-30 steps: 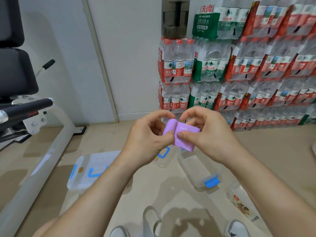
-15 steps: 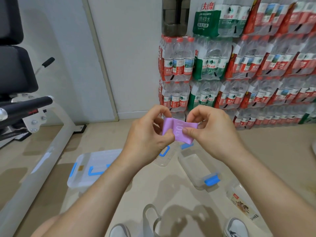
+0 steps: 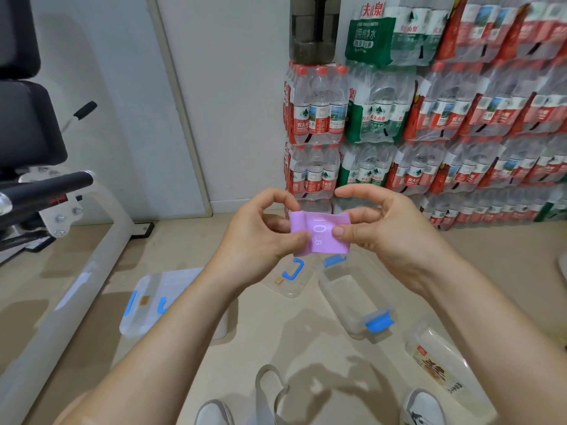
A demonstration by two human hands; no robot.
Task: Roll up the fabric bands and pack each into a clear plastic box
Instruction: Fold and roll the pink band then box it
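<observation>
Both hands point(image 3: 319, 234) pinch purple band point(image 3: 319, 233) printed "10 LB"

Storeroom w/ gym gear: stacked water bottle packs point(image 3: 429, 118), weight bench point(image 3: 46, 185)

Bare to the elbow, the left forearm point(image 3: 171, 326) and right forearm point(image 3: 491, 317) reach forward and converge at mid-frame. The left hand point(image 3: 260, 231) pinches the left edge of a purple fabric band point(image 3: 319, 237) between thumb and curled fingers. The right hand point(image 3: 386, 228) grips the band's right side, thumb pressed on its face, index finger arched above. The hands are raised close together.
</observation>
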